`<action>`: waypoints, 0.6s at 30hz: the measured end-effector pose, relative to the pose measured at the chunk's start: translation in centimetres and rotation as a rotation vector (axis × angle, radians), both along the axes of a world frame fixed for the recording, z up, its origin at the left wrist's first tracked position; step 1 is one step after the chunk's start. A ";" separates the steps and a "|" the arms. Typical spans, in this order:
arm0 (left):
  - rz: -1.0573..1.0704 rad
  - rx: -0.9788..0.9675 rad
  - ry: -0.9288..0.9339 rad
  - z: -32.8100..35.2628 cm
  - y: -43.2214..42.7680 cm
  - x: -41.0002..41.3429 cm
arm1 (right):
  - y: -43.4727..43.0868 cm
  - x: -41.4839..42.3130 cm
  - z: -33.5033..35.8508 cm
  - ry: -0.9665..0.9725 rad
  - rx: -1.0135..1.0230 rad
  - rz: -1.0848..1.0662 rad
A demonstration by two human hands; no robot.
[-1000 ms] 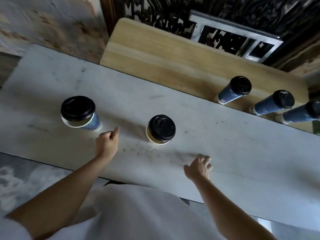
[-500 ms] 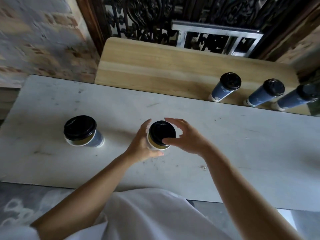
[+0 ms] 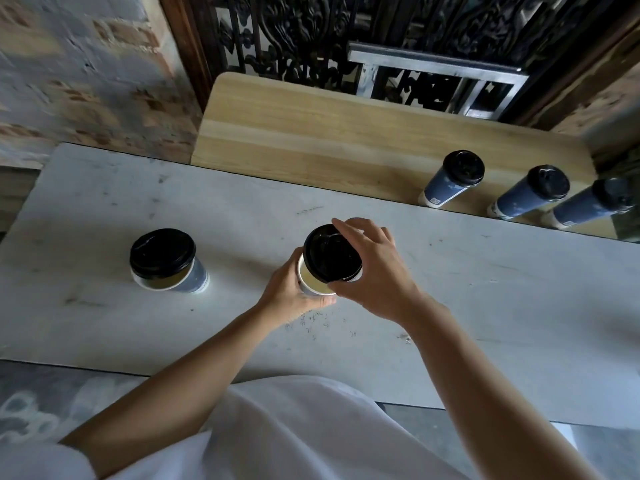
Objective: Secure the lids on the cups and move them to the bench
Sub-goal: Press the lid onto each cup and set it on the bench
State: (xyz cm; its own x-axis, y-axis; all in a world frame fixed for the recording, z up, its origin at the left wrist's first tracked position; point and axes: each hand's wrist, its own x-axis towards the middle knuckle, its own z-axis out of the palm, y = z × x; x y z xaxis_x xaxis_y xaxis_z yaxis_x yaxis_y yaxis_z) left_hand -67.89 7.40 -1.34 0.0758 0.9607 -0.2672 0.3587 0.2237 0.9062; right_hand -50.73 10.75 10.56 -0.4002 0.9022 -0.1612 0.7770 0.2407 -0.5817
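Observation:
A paper cup [image 3: 310,280] stands mid-table with my left hand [image 3: 289,296] wrapped round its side. Its black lid [image 3: 330,252] sits askew, shifted toward the far right, so part of the cup's rim and pale inside shows. My right hand [image 3: 375,271] pinches that lid at its edges with thumb and fingers. To the left, a second cup [image 3: 194,280] stands on the table, its black lid [image 3: 162,252] lying loosely off-centre. Three tall blue cups with black lids [image 3: 450,180], [image 3: 531,195], [image 3: 592,204] stand on the wooden bench [image 3: 311,140] beyond the table.
The grey table [image 3: 485,289] stretches across the view, with bare surface right of my hands. The bench's left half is bare wood. A brick wall [image 3: 86,81] is at the far left and a black ornate grille [image 3: 311,36] stands behind the bench.
Both hands came from the table's near edge to the middle cup. My left hand now grips its side and my right hand has taken hold of the lid, which sits shifted off the rim.

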 end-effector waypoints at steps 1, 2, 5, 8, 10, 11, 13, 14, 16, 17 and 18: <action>0.002 -0.005 0.002 0.1 -0.1 0.0 | -0.1 0.0 0.1 0.003 0.009 0.001; 0.005 -0.008 0.001 0.1 -0.1 0.0 | -0.2 -0.1 0.0 0.000 0.006 0.002; 0.007 -0.015 0.011 0.2 -0.3 0.1 | -0.5 -0.5 -1.4 -0.060 -0.047 0.020; 0.031 -0.059 -0.028 0.5 -0.5 0.1 | -1.2 -1.1 -3.2 -0.105 -0.107 0.039; 0.039 -0.077 -0.062 0.6 -0.6 0.1 | -1.4 -1.2 -4.0 -0.091 -0.091 0.037; 0.037 -0.081 -0.071 0.7 -0.6 0.0 | -1.4 -1.2 -4.2 -0.088 -0.082 0.037; 0.011 -0.104 -0.071 1.1 -0.6 -0.1 | -1.3 -1.2 -4.1 -0.082 -0.077 0.038; -0.007 -0.115 -0.066 1.3 -0.5 -0.2 | -1.3 -1.1 -4.1 -0.076 -0.079 0.033; -0.024 -0.141 -0.105 1.6 -0.4 -0.7 | -1.4 -0.9 -4.1 -0.071 -0.082 0.035; -0.008 -0.162 -0.155 1.6 -0.3 -1.1 | -1.4 -0.8 -4.2 -0.066 -0.098 0.037; 0.025 -0.191 -0.218 1.5 -0.3 -1.5 | -1.4 -0.6 -4.4 -0.044 -0.134 0.026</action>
State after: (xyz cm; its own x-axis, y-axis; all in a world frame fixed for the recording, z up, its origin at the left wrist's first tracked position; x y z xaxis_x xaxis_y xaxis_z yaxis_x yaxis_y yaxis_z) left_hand -69.35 7.10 0.18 0.1279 0.8967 -0.4236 0.1524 0.4043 0.9018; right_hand -51.29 9.39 6.15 -0.4128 0.8609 -0.2974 0.7972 0.1835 -0.5751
